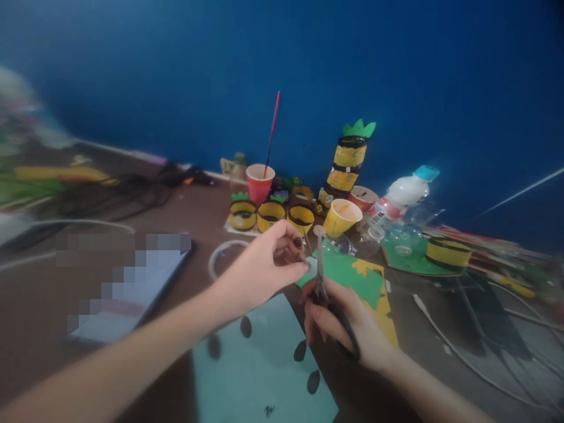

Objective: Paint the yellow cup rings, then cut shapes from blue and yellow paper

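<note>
My left hand (268,258) is closed in a pinch on a small light-blue paper piece (312,267). Wrapped round the black handles of a pair of scissors (321,270) is my right hand (337,320). The scissor blades point up and away from me, right beside the paper piece; whether they touch it I cannot tell. Below both hands lies a light-blue sheet (264,376) with several dark oval shapes on it. Green paper (348,271) and yellow paper (388,311) lie just beyond and right of my right hand.
Behind my hands stand yellow-and-black rings (242,215), a pink cup (260,187) with a thin stick, a yellow cup (341,218) and a tall yellow-black stack (350,158). A white bottle (408,191) leans at right. A tablet-like device (150,294) lies left; a white cable (445,346) runs right.
</note>
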A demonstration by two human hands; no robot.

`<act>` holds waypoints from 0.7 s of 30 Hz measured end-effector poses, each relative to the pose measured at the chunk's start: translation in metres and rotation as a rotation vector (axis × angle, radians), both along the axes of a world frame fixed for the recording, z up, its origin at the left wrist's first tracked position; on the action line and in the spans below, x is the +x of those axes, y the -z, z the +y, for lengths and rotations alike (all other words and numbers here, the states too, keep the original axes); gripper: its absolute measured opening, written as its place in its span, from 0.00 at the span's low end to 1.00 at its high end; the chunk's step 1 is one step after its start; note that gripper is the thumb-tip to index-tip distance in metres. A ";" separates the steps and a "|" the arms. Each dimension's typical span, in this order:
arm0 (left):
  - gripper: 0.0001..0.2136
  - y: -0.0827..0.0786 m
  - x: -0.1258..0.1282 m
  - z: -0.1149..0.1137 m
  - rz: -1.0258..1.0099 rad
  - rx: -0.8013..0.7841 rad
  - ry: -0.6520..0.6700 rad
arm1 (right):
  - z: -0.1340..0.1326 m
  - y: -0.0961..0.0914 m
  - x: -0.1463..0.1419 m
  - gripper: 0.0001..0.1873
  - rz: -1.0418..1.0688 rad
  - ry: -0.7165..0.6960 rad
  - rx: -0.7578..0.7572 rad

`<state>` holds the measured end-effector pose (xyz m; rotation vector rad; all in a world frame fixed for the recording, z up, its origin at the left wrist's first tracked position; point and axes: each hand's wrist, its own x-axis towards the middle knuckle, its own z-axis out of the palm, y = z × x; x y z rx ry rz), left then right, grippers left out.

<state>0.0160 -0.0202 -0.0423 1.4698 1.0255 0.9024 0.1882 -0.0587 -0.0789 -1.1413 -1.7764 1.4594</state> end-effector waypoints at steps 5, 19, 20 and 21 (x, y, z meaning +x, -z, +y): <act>0.07 0.000 0.000 0.000 0.001 -0.013 0.018 | 0.000 0.001 -0.001 0.06 0.013 0.000 0.009; 0.07 0.001 -0.002 0.001 -0.008 -0.013 0.023 | -0.001 0.000 -0.001 0.08 -0.018 0.030 -0.030; 0.07 0.002 -0.002 0.001 -0.011 -0.016 0.022 | -0.001 0.000 -0.001 0.08 -0.021 0.031 -0.027; 0.07 0.002 -0.002 0.001 -0.014 -0.019 0.023 | -0.001 0.001 -0.001 0.07 -0.024 0.032 -0.024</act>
